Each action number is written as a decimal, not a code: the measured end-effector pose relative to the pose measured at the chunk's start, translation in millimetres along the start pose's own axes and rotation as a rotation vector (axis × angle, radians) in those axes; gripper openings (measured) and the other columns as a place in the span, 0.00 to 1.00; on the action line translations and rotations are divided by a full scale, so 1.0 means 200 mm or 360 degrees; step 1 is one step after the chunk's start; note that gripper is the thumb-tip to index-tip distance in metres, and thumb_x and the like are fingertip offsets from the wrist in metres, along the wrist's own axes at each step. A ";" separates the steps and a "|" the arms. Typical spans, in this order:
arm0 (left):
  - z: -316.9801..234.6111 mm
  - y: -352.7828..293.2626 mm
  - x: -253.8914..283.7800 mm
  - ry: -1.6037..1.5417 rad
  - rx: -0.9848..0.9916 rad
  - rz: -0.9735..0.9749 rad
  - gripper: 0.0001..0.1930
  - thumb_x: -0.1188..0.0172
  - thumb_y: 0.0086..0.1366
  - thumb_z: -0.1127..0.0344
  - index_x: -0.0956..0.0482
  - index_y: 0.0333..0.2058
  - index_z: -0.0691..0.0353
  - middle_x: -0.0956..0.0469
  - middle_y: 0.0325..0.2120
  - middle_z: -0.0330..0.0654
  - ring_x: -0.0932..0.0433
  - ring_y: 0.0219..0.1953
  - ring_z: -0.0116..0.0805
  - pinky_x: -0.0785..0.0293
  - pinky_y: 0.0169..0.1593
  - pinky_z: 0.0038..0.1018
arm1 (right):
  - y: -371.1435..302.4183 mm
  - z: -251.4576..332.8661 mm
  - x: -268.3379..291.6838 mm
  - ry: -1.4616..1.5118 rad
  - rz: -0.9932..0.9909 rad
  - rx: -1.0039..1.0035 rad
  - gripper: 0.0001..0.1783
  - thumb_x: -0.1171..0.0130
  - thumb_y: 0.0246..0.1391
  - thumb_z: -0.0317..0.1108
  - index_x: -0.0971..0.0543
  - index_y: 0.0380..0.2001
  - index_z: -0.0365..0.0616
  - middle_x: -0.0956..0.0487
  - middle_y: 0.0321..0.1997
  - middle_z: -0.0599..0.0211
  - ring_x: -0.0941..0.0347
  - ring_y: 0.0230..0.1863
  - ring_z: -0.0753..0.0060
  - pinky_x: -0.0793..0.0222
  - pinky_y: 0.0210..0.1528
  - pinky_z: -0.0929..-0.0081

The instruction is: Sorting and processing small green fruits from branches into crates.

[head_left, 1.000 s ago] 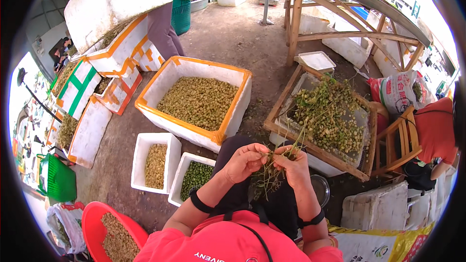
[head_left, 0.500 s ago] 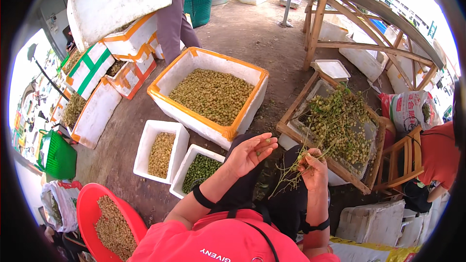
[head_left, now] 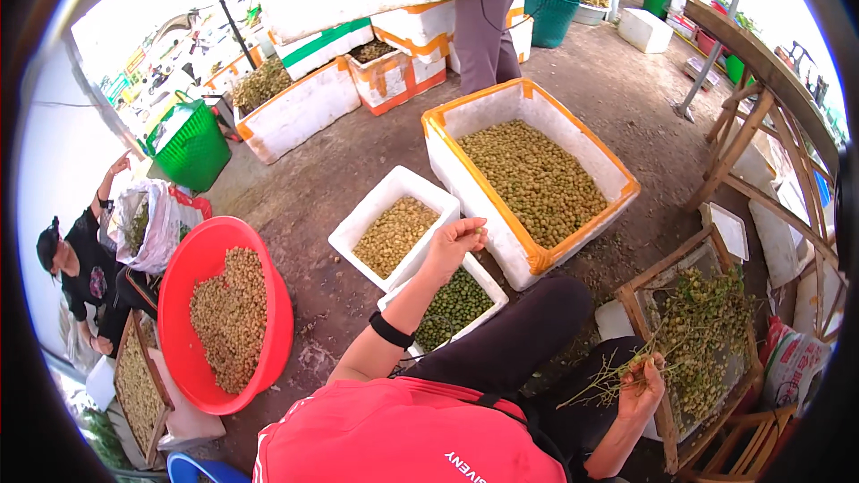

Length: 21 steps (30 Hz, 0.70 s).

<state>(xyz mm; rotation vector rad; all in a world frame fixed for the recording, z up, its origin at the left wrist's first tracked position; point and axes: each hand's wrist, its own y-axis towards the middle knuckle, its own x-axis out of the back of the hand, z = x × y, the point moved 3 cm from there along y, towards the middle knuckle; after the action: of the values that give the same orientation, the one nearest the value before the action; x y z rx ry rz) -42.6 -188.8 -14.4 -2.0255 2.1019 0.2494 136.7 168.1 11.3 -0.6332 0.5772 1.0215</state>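
Dirt floor, foam boxes — left hand [head_left: 455, 243] pinches small green fruit over the two small white boxes [head_left: 394, 234], should open low over the matching one; right hand [head_left: 641, 386] grips stripped stems [head_left: 601, 382].

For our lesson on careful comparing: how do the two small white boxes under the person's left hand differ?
The far small box holds pale yellowish-tan pods; the near small box holds darker green ones. The left hand hovers between them, overlapping the near box's rim. Both are white foam, open-topped, side by side.
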 end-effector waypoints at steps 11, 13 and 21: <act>0.18 0.01 0.88 -0.0075 0.0269 -0.1173 0.20 0.51 0.59 0.69 0.40 0.50 0.63 0.29 0.25 0.41 0.33 0.22 0.23 0.33 0.25 0.18 | 0.04 -0.03 -0.01 -0.0042 0.0080 -0.0047 0.09 0.49 0.46 0.25 0.32 0.34 0.45 0.27 0.27 0.67 0.31 0.26 0.76 0.36 0.21 0.79; 0.22 0.01 0.89 -0.0758 0.0272 -0.1315 0.18 0.51 0.58 0.71 0.38 0.48 0.63 0.32 0.25 0.40 0.33 0.23 0.24 0.34 0.25 0.18 | 0.04 -0.03 0.00 -0.0029 0.0084 -0.0057 0.09 0.49 0.46 0.25 0.32 0.34 0.45 0.27 0.27 0.67 0.31 0.26 0.76 0.36 0.21 0.79; 0.30 -0.02 0.94 -0.0963 0.0479 -0.1193 0.15 0.61 0.57 0.81 0.38 0.45 0.68 0.38 0.39 0.49 0.32 0.34 0.35 0.29 0.30 0.21 | 0.03 -0.02 -0.01 -0.0066 -0.0003 -0.0022 0.09 0.48 0.46 0.25 0.31 0.33 0.45 0.27 0.27 0.67 0.32 0.26 0.76 0.35 0.21 0.80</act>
<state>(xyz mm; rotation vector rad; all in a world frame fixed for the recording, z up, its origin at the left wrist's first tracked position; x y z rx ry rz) -41.7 -353.4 -122.1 -2.0427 0.8965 0.3310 130.6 166.6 8.6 -0.6231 0.5333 1.0351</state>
